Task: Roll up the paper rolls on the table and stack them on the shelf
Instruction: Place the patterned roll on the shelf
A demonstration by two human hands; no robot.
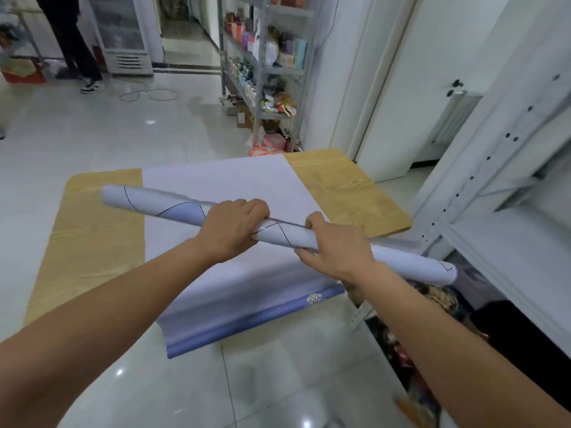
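A long white paper roll [160, 205] with thin black lines is held in the air above the table, slanting from upper left to lower right. My left hand [231, 230] grips it near the middle and my right hand [333, 245] grips it just to the right. Its right end [438, 270] reaches toward the white shelf [494, 193] at the right. Under it a flat sheet of white paper [234, 186] lies across the wooden table [92, 242], its blue patterned near edge [253, 319] hanging over the front.
A metal rack [265, 66] full of goods stands behind the table. A person's legs [74, 47] are at the far left beside a glass-door fridge [123, 35]. Cables lie on the tiled floor. Dark patterned items [426, 307] lie on the floor under the white shelf.
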